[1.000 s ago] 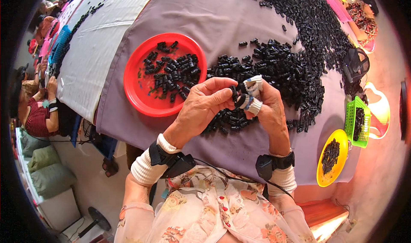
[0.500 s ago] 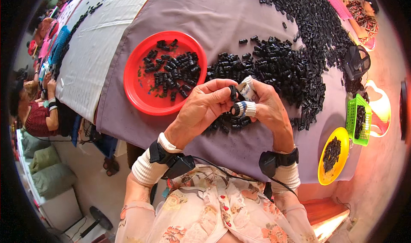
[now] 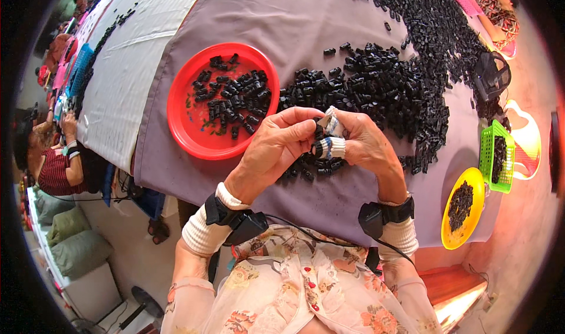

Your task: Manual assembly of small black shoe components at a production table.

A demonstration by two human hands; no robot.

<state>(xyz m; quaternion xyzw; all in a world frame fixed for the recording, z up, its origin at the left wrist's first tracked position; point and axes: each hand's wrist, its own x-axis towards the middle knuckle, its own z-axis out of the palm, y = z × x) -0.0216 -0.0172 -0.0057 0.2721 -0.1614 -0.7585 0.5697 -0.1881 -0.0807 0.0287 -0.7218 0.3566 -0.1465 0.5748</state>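
My left hand [image 3: 273,146] and my right hand [image 3: 368,143] meet above the near edge of a pile of small black ribbed plastic parts [image 3: 376,87]. The left thumb and index finger pinch a small black plastic part [image 3: 319,132], mostly hidden between the two hands. White-and-blue cloth wrappings [image 3: 334,148] cover the right thumb and index finger, which close on the same part from the other side. Left of my hands lies a red round tray [image 3: 176,119] holding many of these black parts.
A yellow plate [image 3: 479,187] with dark small pieces and a green basket [image 3: 488,143] stand at the right table edge. More black parts [image 3: 435,28] spread across the far right of the purple-grey cloth [image 3: 235,16]. Another person [image 3: 62,169] sits at the left.
The right fingers have shifted slightly at the black part, which is now more covered. The view has moved a little; both hands stay in nearly the same place.
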